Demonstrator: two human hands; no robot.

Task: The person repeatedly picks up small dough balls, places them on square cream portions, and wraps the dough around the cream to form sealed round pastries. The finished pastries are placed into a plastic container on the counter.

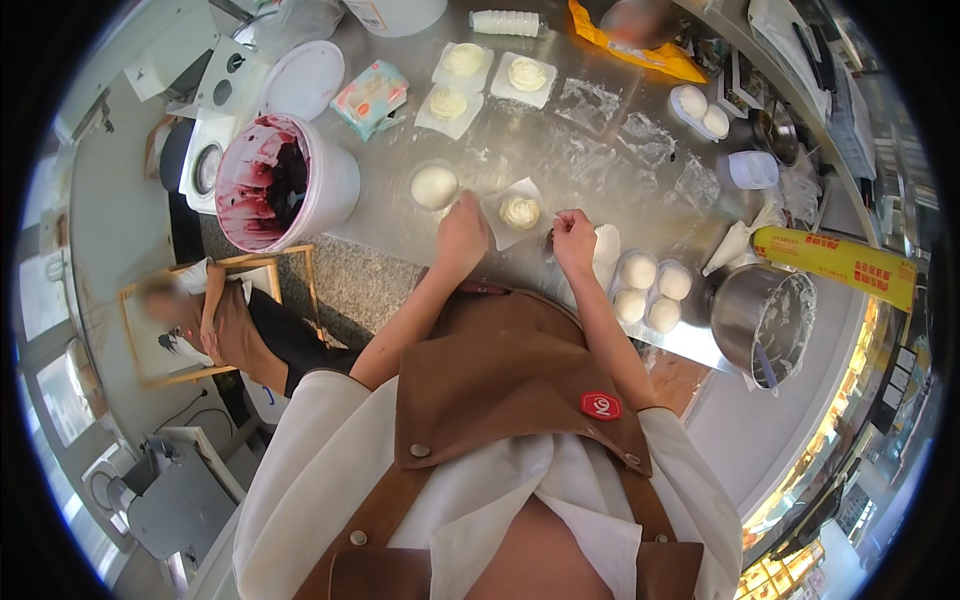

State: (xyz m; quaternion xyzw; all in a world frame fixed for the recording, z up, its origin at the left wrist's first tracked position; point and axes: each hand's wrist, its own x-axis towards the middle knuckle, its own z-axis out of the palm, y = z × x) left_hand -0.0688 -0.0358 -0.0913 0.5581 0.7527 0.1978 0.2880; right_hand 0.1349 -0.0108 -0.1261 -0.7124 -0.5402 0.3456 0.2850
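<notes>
A swirl of pale cream (520, 212) sits on a thin white square sheet (527, 187) on the steel table, between my two hands. My left hand (464, 236) is closed at the sheet's left side, close to a smooth white ball (435, 187) in a round holder. What its fingers hold, if anything, is hidden. To the right of the cream, my right hand (574, 242) is pinched, and a small dark bit shows by its fingertips. I cannot make out what it grips. Beside it lies a white fluted cup (606, 244).
Cream-topped squares (465, 60) lie farther back. A tub stained dark red (335, 185) stands left. On the right are a clear tray of white balls (640, 270), a piping bag (742, 240) and a steel bowl (740, 330). Another person (235, 325) sits at left.
</notes>
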